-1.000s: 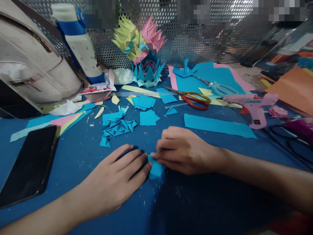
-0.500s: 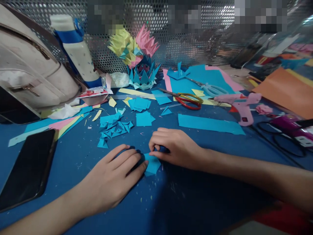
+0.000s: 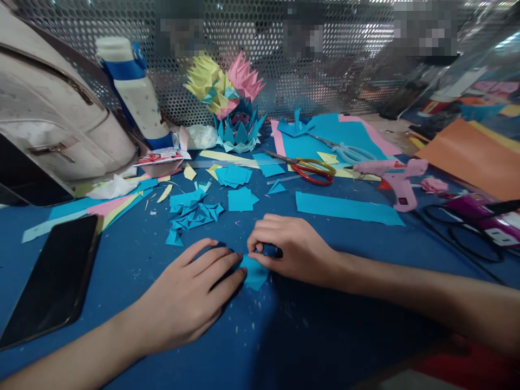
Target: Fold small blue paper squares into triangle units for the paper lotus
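A small piece of blue paper (image 3: 255, 275) lies on the blue table between my two hands. My left hand (image 3: 193, 290) rests palm down, its thumb and index fingertip holding the paper's left edge against the table. The thumb and curled forefinger of my right hand (image 3: 290, 246) are pinched at the paper's upper edge, covering that part of it. Just beyond my left fingers sits a cluster of folded blue paper pieces (image 3: 195, 214). Small blue paper squares (image 3: 240, 199) lie farther back, and a long blue paper strip (image 3: 347, 207) is beyond my right hand.
Scissors with red and yellow handles (image 3: 312, 170) and a pink glue gun (image 3: 400, 179) lie behind. Paper flowers (image 3: 238, 122) stand against the perforated metal screen. A phone (image 3: 52, 276), bottle (image 3: 136, 95) and bag (image 3: 52, 108) occupy the left; a black cable (image 3: 455, 230) loops at right.
The view has shifted slightly. My left index fingertip has moved closer to my right fingers at the paper's upper edge; the paper stays between my hands.
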Motion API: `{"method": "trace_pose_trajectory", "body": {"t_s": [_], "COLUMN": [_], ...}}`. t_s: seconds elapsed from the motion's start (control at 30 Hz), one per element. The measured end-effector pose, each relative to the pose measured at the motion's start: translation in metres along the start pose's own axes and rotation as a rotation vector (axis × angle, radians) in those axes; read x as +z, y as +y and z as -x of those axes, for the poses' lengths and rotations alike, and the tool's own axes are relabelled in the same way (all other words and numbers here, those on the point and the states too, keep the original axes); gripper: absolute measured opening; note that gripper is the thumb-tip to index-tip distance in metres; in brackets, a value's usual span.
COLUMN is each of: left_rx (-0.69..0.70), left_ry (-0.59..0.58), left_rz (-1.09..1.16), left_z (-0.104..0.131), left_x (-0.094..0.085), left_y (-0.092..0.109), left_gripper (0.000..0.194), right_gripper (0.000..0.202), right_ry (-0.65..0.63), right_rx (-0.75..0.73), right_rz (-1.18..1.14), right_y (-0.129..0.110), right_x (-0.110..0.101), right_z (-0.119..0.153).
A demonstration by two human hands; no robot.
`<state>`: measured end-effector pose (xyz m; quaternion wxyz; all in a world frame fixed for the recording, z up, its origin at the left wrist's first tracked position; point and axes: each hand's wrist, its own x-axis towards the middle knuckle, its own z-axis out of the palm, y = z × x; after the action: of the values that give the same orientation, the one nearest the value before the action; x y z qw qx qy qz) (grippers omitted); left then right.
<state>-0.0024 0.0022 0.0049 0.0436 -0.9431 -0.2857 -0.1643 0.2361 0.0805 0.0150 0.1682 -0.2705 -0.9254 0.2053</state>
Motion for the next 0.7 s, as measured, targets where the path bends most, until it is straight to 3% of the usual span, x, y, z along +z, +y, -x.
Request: {"method": "trace_pose_trajectory", "body": {"t_s": [0.37,0.53,0.7], "left_rx": [-0.060,-0.058,-0.043], "left_ry": [-0.015,-0.025,-0.020], "left_rz": [0.085,0.103,0.107], "left_z": [-0.0040,-0.0023,-0.0035], "left_x": [-0.0004,-0.0020,-0.0028], "left_y": [-0.0017,-0.0019,-0.0022], "left_gripper": [0.041,0.040,0.040], "right_gripper": [0.018,0.030,0.026], "right_ry": [0.054,0.019,-0.015], "right_rx": [-0.155,-0.230,-0.320], "right_rz": [0.149,0.175,0.264], "right_y": [0.0040,0.0057,0.0044], "right_x": [0.0023,0.0002,-0.0069], "right_z": [0.0036,0.0050,0.0048]}}
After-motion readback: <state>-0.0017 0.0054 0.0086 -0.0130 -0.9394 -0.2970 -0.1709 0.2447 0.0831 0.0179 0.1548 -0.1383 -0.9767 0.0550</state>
